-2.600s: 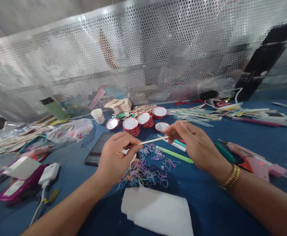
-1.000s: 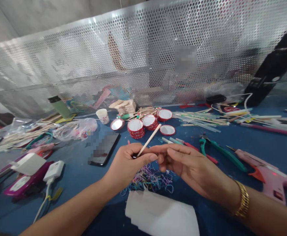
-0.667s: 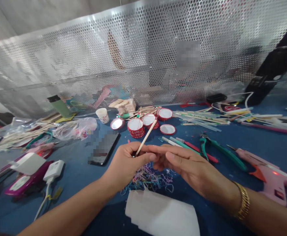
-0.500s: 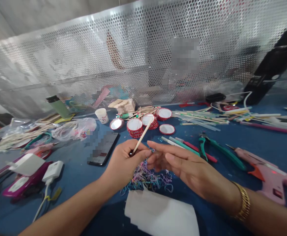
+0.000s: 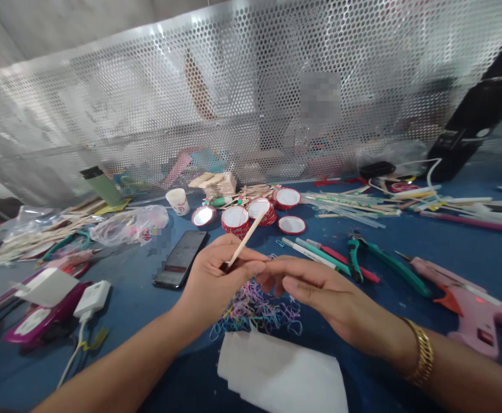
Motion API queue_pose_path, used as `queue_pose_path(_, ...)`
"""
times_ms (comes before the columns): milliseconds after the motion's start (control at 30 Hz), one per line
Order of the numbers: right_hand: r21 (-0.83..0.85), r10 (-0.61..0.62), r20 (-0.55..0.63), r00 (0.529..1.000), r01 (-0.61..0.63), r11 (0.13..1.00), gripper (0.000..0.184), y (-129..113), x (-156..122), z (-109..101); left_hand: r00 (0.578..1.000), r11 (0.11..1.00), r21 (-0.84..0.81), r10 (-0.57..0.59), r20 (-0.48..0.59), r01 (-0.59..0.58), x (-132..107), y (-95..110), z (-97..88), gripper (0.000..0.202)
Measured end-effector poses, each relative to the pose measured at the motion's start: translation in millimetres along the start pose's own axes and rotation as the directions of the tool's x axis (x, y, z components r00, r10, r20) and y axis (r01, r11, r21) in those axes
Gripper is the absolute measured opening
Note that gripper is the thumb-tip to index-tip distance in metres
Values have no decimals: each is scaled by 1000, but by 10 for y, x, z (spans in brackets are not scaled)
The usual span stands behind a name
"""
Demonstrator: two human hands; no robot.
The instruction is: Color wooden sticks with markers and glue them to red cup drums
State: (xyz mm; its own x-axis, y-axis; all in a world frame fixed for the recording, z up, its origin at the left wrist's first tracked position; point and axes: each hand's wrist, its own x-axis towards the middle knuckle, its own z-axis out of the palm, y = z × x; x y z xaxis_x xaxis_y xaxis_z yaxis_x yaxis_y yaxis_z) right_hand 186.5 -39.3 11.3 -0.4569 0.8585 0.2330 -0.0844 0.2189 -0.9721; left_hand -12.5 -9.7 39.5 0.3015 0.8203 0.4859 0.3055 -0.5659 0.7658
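Observation:
My left hand [image 5: 214, 281] pinches the lower end of a thin pale wooden stick [image 5: 246, 238], which points up and to the right. Next to it, my right hand [image 5: 320, 289] has its fingers stretched toward the left thumb, the fingertips close to the base of the stick; whether they pinch something small I cannot make out. Under both hands lies a heap of small coloured rubber bands [image 5: 257, 310] on the blue table [image 5: 139, 304].
A folded white sheet [image 5: 281, 376] lies near me. A black phone [image 5: 181, 258], red-rimmed round lids [image 5: 236, 219], green pliers [image 5: 377, 261], a pink glue gun [image 5: 466, 295], coloured pens [image 5: 315, 252] and a plug with cable [image 5: 88, 301] surround the hands. A perforated metal screen [image 5: 251, 97] stands behind.
The stick went from level between both hands to upright in my left hand alone. My right hand let go of its tip and came down to the stick's base.

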Motion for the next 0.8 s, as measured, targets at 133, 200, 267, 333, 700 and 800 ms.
queue_pose_path(133, 190, 71, 17, 997, -73, 979, 34, 20, -5, 16, 997, 995, 70, 71, -34, -69, -19, 16, -9, 5)
queue_pose_path(200, 310, 103, 63, 993, -118, 943, 36, 23, -13, 31, 996, 993, 86, 82, -46, -78, -30, 34, -14, 10)
queue_pose_path(267, 269, 76, 91, 993, -98, 958, 36, 2, -21, 47, 999, 999, 37, 35, -20, -34, -39, 38, -14, 16)
queue_pose_path(333, 50, -9, 80, 997, 5, 999, 36, -43, -28, 60, 996, 995, -64, -77, 40, 79, -42, 19, -11, 20)
queue_pose_path(700, -354, -159, -341, 927, 30, 935, 46, -60, 38, -29, 976, 963, 238, -162, 144, 124, -37, -2, 21, 41)
queue_pose_path(800, -255, -165, -289, 943, 90, 963, 25, -50, 44, 22, 970, 901, 434, -115, 214, 11, -46, 12, 10, 13)
